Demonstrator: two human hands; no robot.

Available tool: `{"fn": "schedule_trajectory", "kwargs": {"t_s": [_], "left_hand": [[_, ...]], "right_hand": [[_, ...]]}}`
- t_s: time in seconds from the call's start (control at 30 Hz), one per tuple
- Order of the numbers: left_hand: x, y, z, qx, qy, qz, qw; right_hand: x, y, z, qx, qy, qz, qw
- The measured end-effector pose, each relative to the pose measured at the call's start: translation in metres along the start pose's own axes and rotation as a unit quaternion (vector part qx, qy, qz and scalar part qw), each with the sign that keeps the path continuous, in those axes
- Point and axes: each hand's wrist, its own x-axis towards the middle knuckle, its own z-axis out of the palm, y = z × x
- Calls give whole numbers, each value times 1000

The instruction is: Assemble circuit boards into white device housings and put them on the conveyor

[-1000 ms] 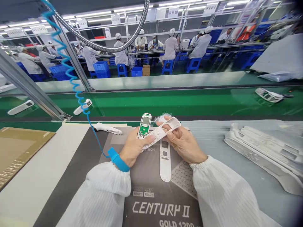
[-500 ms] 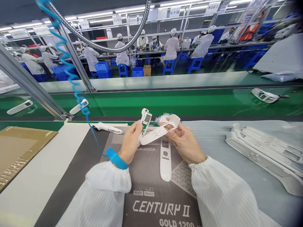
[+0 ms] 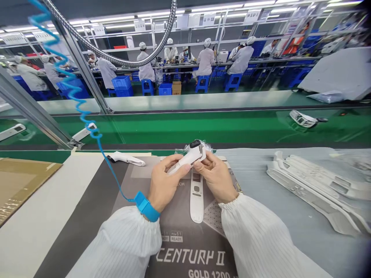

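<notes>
white housings point(image 3: 311, 185) on grey bench mat point(image 3: 290, 235)

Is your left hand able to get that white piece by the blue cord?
Probably yes: nothing stands between your left hand and the white piece, though that hand is holding a white casing now.

I see smooth white plastic casing point(image 3: 185, 160) over glossy printed carton point(image 3: 188, 256); ribbed metal hose point(image 3: 127, 65) overhead; matt white cloth sleeves point(image 3: 124, 247), finely striped; coiled blue plastic cord point(image 3: 71, 88).
</notes>
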Motion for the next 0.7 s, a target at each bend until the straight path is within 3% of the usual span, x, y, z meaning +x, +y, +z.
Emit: {"fn": "schedule_trajectory", "kwargs": {"t_s": [0.2,0.3,0.37,0.47,0.57,0.63,0.7], "left_hand": [[-2,-2,4,4,24,1,1000],[-6,-1,6,110,17,73,991],[-9,-2,9,225,10,128,966],[-16,-9,17,398,-57,137,905],[-23,-16,27,480,-159,134,852],[-23,-18,28,476,-192,133,848],[-19,-14,24,458,-201,99,860]], "right_hand": [[-3,-2,2,-11,10,5,1000],[-2,-5,6,-8,28,13,999],[-2,-8,10,23,42,35,998],[-4,-14,13,110,69,95,987],[-10,-22,6,148,90,145,974],[-10,-25,-1,101,91,157,978],[-6,-23,-7,-18,113,101,988]]}}
